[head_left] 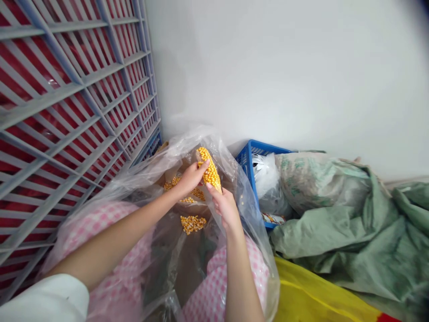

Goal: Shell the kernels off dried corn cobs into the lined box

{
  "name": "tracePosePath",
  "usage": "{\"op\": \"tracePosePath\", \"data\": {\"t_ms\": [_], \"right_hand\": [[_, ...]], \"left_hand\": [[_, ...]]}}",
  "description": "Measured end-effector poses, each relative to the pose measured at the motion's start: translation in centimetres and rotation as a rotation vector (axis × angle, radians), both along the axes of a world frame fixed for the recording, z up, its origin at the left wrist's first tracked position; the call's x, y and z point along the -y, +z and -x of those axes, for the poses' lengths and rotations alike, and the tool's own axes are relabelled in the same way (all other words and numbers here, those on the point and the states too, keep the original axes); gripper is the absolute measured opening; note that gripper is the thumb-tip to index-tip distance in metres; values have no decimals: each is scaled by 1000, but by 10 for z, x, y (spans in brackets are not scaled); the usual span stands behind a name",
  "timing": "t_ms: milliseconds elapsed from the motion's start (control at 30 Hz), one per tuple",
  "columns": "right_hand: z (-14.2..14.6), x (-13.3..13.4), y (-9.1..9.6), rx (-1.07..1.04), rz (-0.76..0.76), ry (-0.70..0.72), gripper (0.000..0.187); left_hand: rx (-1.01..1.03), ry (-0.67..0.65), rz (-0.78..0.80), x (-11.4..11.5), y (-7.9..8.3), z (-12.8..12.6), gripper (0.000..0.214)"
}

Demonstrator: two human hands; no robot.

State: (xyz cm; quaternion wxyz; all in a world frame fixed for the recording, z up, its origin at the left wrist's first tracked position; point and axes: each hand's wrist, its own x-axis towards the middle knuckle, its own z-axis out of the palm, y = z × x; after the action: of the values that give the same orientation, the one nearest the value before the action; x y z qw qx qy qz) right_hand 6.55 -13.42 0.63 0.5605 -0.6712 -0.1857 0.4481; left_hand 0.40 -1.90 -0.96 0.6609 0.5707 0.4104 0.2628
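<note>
An ear of corn (212,173), yellow and covered in kernels, is held tilted between both hands. My left hand (193,175) grips its upper part, thumb lying along the kernels. Around the lower end, my right hand (225,203) is closed with its thumb on the cob. Below them spreads a large clear plastic bag (248,210), draped over my legs in pink-and-white checked cloth (231,273). Loose corn kernels (192,224) lie in small heaps in the folds of the bag. The fingers' undersides are mostly hidden.
Grey plastic slatted panels (83,89) with red behind them rise at the left. A white wall (284,71) stands ahead. To the right are a blue basket (250,163) holding plastic bags, a full woven sack (321,179), green cloth (351,237) and a yellow sheet (308,290).
</note>
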Motion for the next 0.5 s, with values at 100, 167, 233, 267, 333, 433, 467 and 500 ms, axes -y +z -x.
{"op": "tracePosePath", "data": {"t_ms": [100, 167, 233, 267, 333, 433, 467, 500], "right_hand": [[0, 3, 6, -66, 21, 28, 36], [0, 5, 10, -91, 3, 48, 36], [-1, 5, 12, -104, -14, 68, 36], [-2, 5, 13, -106, -11, 76, 36], [-1, 5, 13, -106, 9, 87, 36], [2, 2, 9, -96, 20, 86, 36], [4, 2, 6, -87, 19, 84, 36], [7, 1, 4, -68, 18, 81, 36]], "left_hand": [[-8, 7, -20, 3, 4, 4, 51], [11, 18, 6, 6, 9, 8, 48], [21, 39, 54, 10, 14, 11, 46], [16, 56, 74, 12, 16, 13, 46], [17, 82, 93, 14, 17, 15, 45], [21, 119, 94, 14, 11, 16, 47], [7, 138, 111, 13, 7, 15, 49], [-11, 163, 137, 11, 4, 15, 50]]}}
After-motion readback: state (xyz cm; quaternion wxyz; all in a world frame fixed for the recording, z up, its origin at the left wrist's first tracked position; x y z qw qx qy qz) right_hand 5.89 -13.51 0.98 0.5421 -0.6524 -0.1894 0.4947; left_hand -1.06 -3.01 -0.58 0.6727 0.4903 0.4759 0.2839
